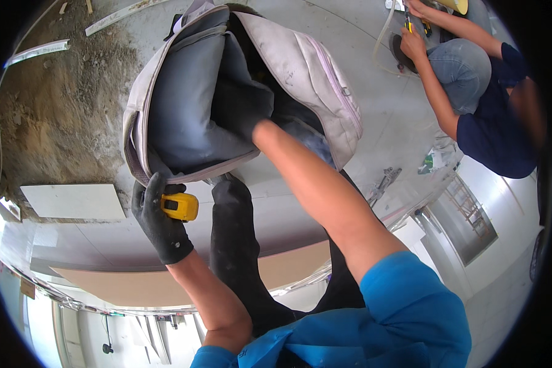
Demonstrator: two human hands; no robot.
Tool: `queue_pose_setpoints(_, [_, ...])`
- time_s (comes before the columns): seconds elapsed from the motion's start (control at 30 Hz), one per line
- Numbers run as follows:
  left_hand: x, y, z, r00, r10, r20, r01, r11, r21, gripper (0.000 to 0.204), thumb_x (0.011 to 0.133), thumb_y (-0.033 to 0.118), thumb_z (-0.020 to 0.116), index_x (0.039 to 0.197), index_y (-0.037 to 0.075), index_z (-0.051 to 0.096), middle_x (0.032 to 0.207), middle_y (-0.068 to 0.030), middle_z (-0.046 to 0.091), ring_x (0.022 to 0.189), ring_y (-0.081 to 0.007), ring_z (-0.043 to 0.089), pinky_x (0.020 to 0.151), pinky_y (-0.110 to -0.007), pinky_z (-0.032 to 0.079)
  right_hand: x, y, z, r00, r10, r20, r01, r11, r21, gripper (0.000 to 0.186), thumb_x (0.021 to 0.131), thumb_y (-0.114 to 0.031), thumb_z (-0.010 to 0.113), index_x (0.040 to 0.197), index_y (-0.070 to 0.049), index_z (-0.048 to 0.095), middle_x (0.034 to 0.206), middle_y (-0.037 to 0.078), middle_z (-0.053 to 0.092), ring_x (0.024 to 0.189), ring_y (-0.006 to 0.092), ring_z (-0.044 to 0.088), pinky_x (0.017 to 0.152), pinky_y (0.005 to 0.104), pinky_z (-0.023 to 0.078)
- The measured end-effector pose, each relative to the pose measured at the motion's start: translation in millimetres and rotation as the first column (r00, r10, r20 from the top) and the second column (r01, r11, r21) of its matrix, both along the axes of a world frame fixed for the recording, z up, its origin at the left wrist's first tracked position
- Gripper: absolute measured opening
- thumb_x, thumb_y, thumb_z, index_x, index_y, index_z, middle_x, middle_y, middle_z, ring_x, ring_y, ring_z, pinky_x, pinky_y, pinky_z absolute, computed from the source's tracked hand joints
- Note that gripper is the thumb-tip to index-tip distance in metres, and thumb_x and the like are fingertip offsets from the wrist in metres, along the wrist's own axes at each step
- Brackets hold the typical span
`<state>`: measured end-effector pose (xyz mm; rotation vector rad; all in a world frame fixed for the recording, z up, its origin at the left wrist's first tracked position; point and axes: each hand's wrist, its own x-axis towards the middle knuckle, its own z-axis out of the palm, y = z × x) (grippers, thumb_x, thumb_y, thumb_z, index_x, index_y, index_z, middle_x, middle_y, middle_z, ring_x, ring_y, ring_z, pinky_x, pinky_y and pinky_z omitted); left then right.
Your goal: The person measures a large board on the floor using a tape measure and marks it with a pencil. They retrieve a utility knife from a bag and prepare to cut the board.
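A pale pink-grey bag (300,73) lies open at the top middle, showing its grey-blue lining (181,104). My left hand (159,218), in a black glove, grips a yellow tape measure (181,208) at the bag's near left edge, its fingers against the rim. My right hand (242,116) reaches into the bag; its dark gloved part blends into the shadow, and I cannot make out its fingers or anything they hold. My dark-trousered legs show below the bag.
A co-worker (484,141) crouches at the upper right, holding a small yellow-and-black tool (409,27). A white board (73,199) lies on dirty flooring at the left, with white strips (37,52) above. A metal object (386,181) lies right of my arm.
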<state>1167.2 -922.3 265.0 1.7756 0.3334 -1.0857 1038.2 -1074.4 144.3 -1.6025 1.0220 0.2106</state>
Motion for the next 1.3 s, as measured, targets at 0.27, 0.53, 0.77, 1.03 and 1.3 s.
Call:
queue_pose_setpoints(0.27, [1.3, 7.7, -10.8, 0.989, 0.148, 0.016, -0.148, 0.989, 0.002, 0.017, 0.09, 0.017, 0.064, 0.097, 0.002, 0.061, 0.073, -0.0092, 0.062, 0.066, -0.0208, 0.064, 0.065, -0.033, 0.053, 19.8, 22.3, -59.6, 0.991, -0.086, -0.105, 0.083, 0.996, -0.03, 0.055, 0.1, -0.043, 0.045, 0.147, -0.014, 0.043, 0.151, 0.014, 0.042, 0.141, 0.0315, 0.036, 0.116, 0.0405, 0.027])
queue_pose_setpoints(0.53, [24.0, 51.7, -33.6, 0.981, 0.192, -0.021, -0.193, 0.979, -0.068, 0.022, 0.093, 0.017, 0.061, 0.107, 0.001, 0.062, 0.089, -0.0113, 0.066, 0.075, -0.0242, 0.067, 0.068, -0.036, 0.057, 9.8, 50.8, -96.5, 0.996, -0.038, -0.082, 0.043, 0.997, 0.061, 0.055, 0.099, -0.035, 0.046, 0.148, -0.011, 0.04, 0.152, 0.016, 0.041, 0.14, 0.0318, 0.037, 0.117, 0.0406, 0.027])
queue_pose_setpoints(0.77, [26.6, 51.3, -39.1, 0.985, 0.173, 0.004, -0.173, 0.984, -0.053, 0.027, 0.095, 0.019, 0.057, 0.113, -0.001, 0.062, 0.096, -0.0125, 0.067, 0.082, -0.0268, 0.068, 0.072, -0.039, 0.059, 14.7, 59.3, -105.6, 0.973, -0.227, 0.053, 0.228, 0.974, -0.011, 0.05, 0.1, -0.029, 0.043, 0.146, -0.008, 0.042, 0.149, 0.019, 0.043, 0.139, 0.0316, 0.039, 0.117, 0.0381, 0.027])
queue_pose_setpoints(1.03, [21.2, 41.8, -39.9, 0.987, 0.158, 0.017, -0.156, 0.984, -0.088, 0.026, 0.095, 0.018, 0.057, 0.113, -0.001, 0.062, 0.099, -0.0135, 0.068, 0.082, -0.0276, 0.069, 0.071, -0.039, 0.059, 9.2, 74.0, -142.6, 0.946, -0.296, 0.128, 0.318, 0.922, -0.222, 0.045, 0.099, -0.024, 0.046, 0.142, -0.009, 0.047, 0.134, 0.019, 0.057, 0.123, 0.0325, 0.055, 0.106, 0.0405, 0.04])
queue_pose_setpoints(1.3, [17.1, 35.9, -35.8, 0.989, 0.131, 0.066, -0.13, 0.991, -0.019, 0.021, 0.093, 0.017, 0.061, 0.107, 0.001, 0.062, 0.086, -0.0124, 0.068, 0.074, -0.0245, 0.068, 0.065, -0.034, 0.056, -62.3, -34.8, 45.8, 0.994, -0.109, 0.03, 0.091, 0.931, 0.352, 0.026, 0.099, -0.027, 0.052, 0.112, -0.006, 0.06, 0.094, 0.013, 0.067, 0.084, 0.0312, 0.065, 0.073, 0.0401, 0.051])
